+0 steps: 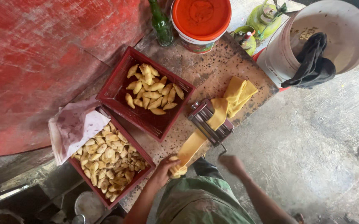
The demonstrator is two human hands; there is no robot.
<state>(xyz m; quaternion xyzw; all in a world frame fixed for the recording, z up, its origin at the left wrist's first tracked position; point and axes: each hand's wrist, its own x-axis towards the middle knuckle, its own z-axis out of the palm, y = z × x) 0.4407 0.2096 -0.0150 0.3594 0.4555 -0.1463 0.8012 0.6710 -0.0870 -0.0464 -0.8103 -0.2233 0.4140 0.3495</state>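
Both hands work at the pasta roller [211,122], the landmark for everything else: the left hand [164,169] is closed around the gathered end of the yellow dough sheet [192,146] that runs out of the roller toward the person, and the right hand [232,164] is curled just below the roller's crank handle [222,151] (whether it actually grips the handle, I cannot tell). Beyond the roller, more dough lies folded in a heap on the worn, speckled wooden table [206,68]. Left of the roller sit two red crates [114,89] of folded dumpling-shaped pieces [151,92], the nearer one with a stained cloth [75,125] at its far corner. Farther off stand an orange-lidded bucket [201,17], a green bottle [160,23] and a white tub [345,37] with a dark rag [312,62] over its rim. Right of the roller is bare concrete floor [312,145]; left, a red-painted wall [38,62].
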